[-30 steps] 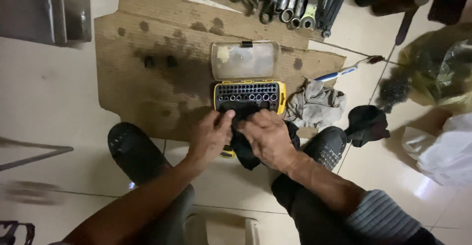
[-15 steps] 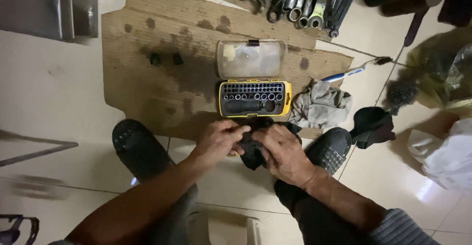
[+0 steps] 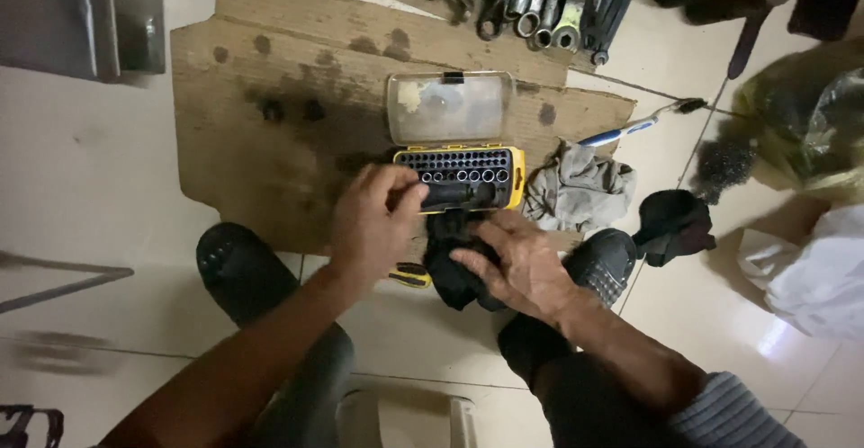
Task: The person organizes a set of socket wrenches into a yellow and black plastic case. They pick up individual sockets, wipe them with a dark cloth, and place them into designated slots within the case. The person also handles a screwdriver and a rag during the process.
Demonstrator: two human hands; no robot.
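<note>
Socket case (image 3: 504,178) lies under loosely curled left fingers (image 3: 405,198); right fingers (image 3: 481,252) press black cloth (image 3: 450,279).

You see a yellow plastic socket case (image 3: 516,178) with a clear glossy lid (image 3: 448,109), on rough stained cardboard (image 3: 270,142); glossy floor tiles (image 3: 81,187), crumpled matt grey cloth (image 3: 576,187).

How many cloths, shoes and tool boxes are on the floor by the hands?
Black cloths: 2, one under the right hand at, one at.
Grey cloths: 1.
Black shoes: 2.
Yellow tool boxes: 1, which the left hand reaches into.
Total: 6.
</note>
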